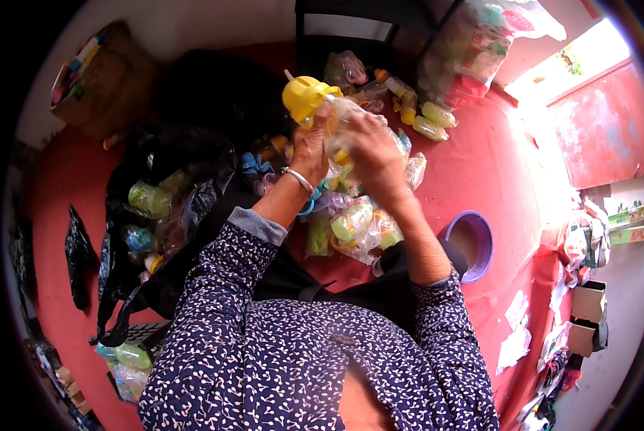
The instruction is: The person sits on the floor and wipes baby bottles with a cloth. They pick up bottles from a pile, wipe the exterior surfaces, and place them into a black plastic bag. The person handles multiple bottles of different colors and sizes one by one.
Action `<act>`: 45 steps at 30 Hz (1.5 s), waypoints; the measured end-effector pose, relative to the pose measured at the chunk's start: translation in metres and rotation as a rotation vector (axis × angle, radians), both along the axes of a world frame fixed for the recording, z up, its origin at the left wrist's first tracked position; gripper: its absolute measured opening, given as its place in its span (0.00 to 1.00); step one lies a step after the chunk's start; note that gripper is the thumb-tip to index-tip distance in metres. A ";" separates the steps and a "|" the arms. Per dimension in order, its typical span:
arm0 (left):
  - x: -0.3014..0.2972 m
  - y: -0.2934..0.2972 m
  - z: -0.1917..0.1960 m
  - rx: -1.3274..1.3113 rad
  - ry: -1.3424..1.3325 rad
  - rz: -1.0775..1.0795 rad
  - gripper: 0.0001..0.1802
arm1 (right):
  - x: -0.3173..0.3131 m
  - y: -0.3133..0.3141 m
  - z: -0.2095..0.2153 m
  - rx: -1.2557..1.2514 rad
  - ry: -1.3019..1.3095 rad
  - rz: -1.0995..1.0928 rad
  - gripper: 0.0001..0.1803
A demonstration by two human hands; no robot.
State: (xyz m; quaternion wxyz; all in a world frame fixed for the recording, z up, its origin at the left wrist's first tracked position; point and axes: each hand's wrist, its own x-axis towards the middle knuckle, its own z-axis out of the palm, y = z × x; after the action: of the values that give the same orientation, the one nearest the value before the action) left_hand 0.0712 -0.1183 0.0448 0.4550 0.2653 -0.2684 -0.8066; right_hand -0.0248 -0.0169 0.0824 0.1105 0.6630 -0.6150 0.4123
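Note:
A sippy cup with a yellow lid (306,99) and a pale straw is raised above a pile of bottles. My left hand (310,149), with a bangle at the wrist, is closed round the cup just below the lid. Against the other end of the cup is my right hand (376,152), its fingers smeared by motion. Something whitish and blurred between the hands hides the cup's body; whether it is the clear cup itself or a cloth I cannot tell. Under my hands lie several green bottles (352,220) in clear plastic wrap.
To the left, an open black plastic bag (214,161) holds wrapped bottles. A purple basin (488,248) stands by my right knee. Farther off are more wrapped bottles (434,123), a large filled clear bag (473,61) and a cardboard box (110,90). Red sheeting (523,208) covers the floor.

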 end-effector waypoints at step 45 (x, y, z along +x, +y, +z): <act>0.008 0.005 0.036 -0.887 -0.893 0.081 0.42 | -0.029 0.033 0.013 0.062 -0.003 0.013 0.14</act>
State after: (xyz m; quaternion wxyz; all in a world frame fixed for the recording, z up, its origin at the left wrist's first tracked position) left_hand 0.0789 -0.1135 0.0811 0.3959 0.3727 -0.7311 -0.4122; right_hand -0.0534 0.0163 0.0956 0.0863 0.6695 -0.6233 0.3947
